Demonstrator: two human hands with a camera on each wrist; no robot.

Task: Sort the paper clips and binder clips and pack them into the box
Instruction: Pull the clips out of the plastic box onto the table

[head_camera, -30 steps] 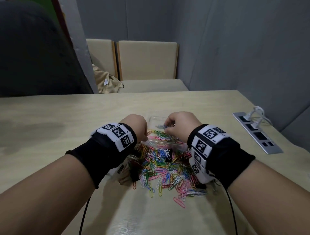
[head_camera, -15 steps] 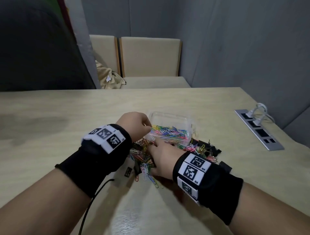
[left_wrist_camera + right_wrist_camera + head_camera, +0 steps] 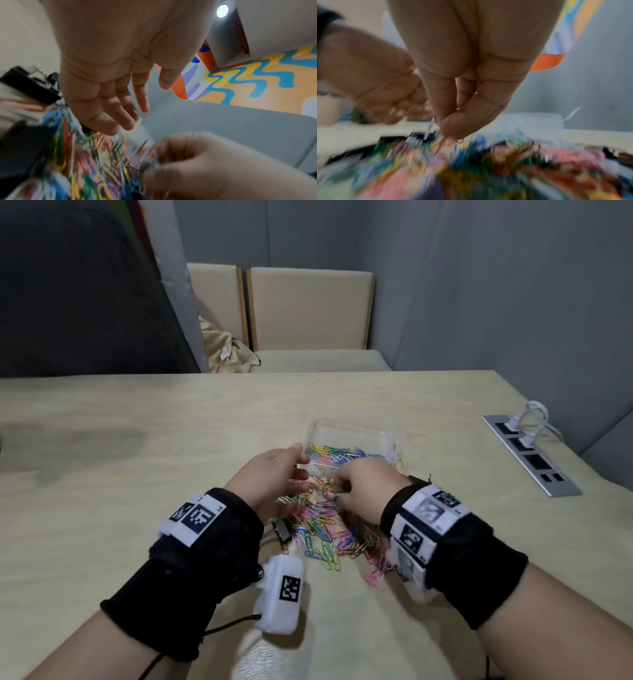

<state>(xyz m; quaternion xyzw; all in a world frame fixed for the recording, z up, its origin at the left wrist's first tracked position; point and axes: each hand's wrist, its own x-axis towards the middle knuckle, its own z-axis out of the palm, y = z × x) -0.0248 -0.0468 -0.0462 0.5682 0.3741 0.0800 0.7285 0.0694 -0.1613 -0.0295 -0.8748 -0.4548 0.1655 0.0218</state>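
Note:
A clear plastic box (image 3: 352,433) stands on the table, partly filled with coloured paper clips (image 3: 337,453). In front of it lies a loose pile of paper clips (image 3: 322,529), with black binder clips (image 3: 282,530) at its left edge and more behind my right wrist. My left hand (image 3: 301,462) hovers at the box's near left corner with straight, relaxed fingers, holding nothing. My right hand (image 3: 337,491) is over the pile just before the box; its thumb and fingers pinch a few paper clips (image 3: 436,121). The left wrist view shows the left hand (image 3: 142,106) open above the box edge (image 3: 142,129).
A power strip (image 3: 531,457) with white plugs is set into the table at the right. Two beige chairs (image 3: 308,313) stand beyond the far edge, one with a cloth (image 3: 222,344) on it. A dark chair back fills the upper left.
My right hand has lifted off the pile and moved toward the box with paper clips pinched in it. The left hand stays by the box's left corner, fingers now spread.

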